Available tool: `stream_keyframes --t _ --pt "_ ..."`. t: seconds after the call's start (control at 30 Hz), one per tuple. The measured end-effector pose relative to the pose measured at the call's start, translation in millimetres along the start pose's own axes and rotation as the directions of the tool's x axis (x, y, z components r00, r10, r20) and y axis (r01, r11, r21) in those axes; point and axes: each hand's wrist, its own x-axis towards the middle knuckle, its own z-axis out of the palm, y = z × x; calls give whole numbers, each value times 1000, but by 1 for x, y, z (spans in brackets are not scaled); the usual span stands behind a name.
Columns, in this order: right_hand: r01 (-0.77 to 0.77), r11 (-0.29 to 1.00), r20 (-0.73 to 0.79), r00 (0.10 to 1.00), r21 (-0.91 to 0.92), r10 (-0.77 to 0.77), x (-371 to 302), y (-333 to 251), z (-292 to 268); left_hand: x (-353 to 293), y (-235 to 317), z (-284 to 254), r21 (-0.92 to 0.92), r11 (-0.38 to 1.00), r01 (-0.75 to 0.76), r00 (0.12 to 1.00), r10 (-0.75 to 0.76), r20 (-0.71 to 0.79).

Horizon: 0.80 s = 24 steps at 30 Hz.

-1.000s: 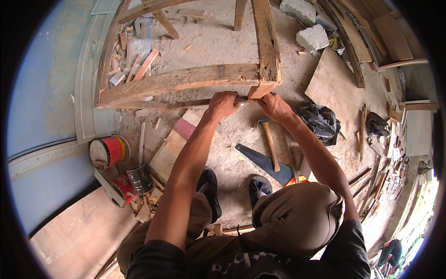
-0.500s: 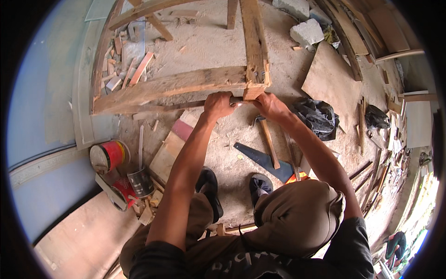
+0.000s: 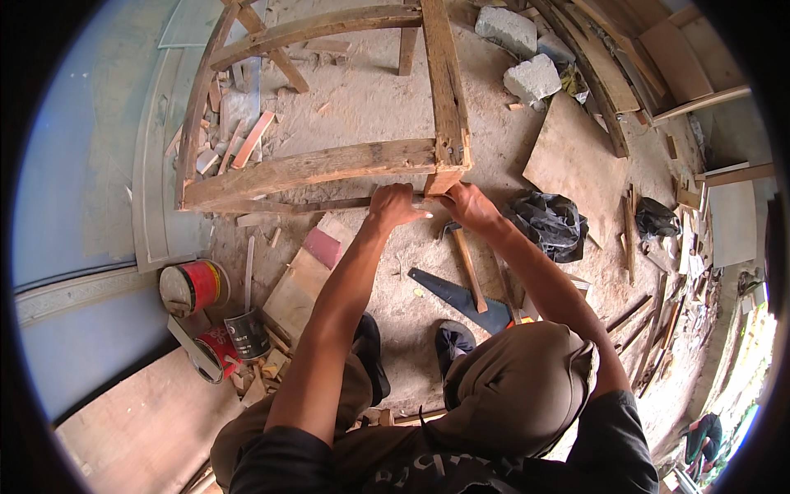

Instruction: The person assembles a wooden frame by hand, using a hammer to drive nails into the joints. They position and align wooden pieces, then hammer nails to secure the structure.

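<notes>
A wooden frame [image 3: 329,160] with legs stands ahead of me, its near right corner closest to my hands. My left hand [image 3: 395,204] is closed over a thin wooden rail [image 3: 329,205] below the frame's near top bar, thumb pointing right. At that corner my right hand [image 3: 472,206] grips the wooden leg [image 3: 443,182], its fingertips partly hidden behind the wood. Below my hands a hammer [image 3: 468,267] lies on the floor. Beside it rests a handsaw [image 3: 457,298] with a dark blade, its handle partly hidden by my knee.
Paint cans [image 3: 196,286] stand at the left by a blue wall panel [image 3: 90,189]. Wood offcuts [image 3: 251,140] lie beneath the frame. To the right are a black plastic bag [image 3: 550,226], a plywood sheet [image 3: 576,165] and concrete blocks [image 3: 531,80]. Scrap wood lines the right side.
The frame and my hands sit slightly lower in the picture, as the whole view has shifted. My left thumb is now more stretched out to the right. Both hands keep their places on the wood.
</notes>
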Motion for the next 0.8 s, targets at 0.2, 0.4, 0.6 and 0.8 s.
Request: stream_keyframes --t 0.2,0.4,0.6,0.8 --pt "-20 1000 19 1000 7 20 2 8 6 0 -1 10 -84 993 82 981 -95 -171" --pt "-96 995 35 995 -25 97 1 -10 -4 -3 2 0 -119 989 84 992 -95 -83" --pt "-163 986 68 984 -37 165 -2 -2 -1 5 15 -5 -142 976 -163 975 138 -174" --pt "18 994 -58 998 -109 -24 -3 8 14 15 26 6 -162 981 103 990 -117 -80"
